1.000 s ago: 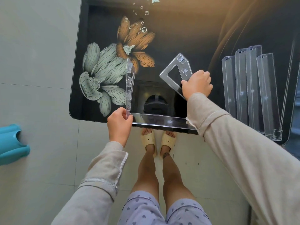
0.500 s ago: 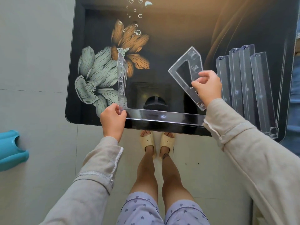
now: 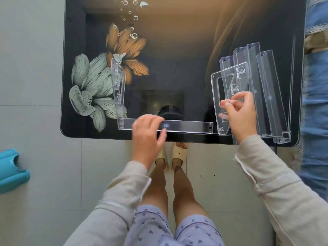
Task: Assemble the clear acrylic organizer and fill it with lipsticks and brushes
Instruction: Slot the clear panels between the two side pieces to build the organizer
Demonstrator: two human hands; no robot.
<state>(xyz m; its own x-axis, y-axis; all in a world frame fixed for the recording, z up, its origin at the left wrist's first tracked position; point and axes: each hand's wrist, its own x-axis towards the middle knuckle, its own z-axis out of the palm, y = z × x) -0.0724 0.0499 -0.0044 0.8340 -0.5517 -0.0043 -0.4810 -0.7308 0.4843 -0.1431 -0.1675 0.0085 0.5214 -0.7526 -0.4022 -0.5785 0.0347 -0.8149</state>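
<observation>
Standing at the table: a person in a beige long-sleeved top and beige slippers [image 3: 179, 151], at the near edge of a glossy black table [image 3: 177, 50] printed with flowers.
Base strip [image 3: 188, 126]: clear acrylic, lying flat along the table's near edge.
Upright panel [image 3: 118, 89]: clear acrylic, standing on edge at the base strip's left end, touching it and running toward the far side.
Left hand [image 3: 148, 134]: fingers loosely spread and laid across the base strip, thumb by its near edge; slightly blurred.
Loose panel [image 3: 239, 80]: clear acrylic with a window cut-out, held tilted just right of the base strip's right end; whether its lower corner touches the table cannot be told.
Right hand [image 3: 239, 112]: thumb and fingertips pinching the loose panel's near side.
Channel pieces [image 3: 266, 86]: long clear acrylic lengths lying side by side at the table's right, behind the loose panel.
Floor: pale tiles, with a turquoise plastic object [image 3: 12, 171] at the left.
</observation>
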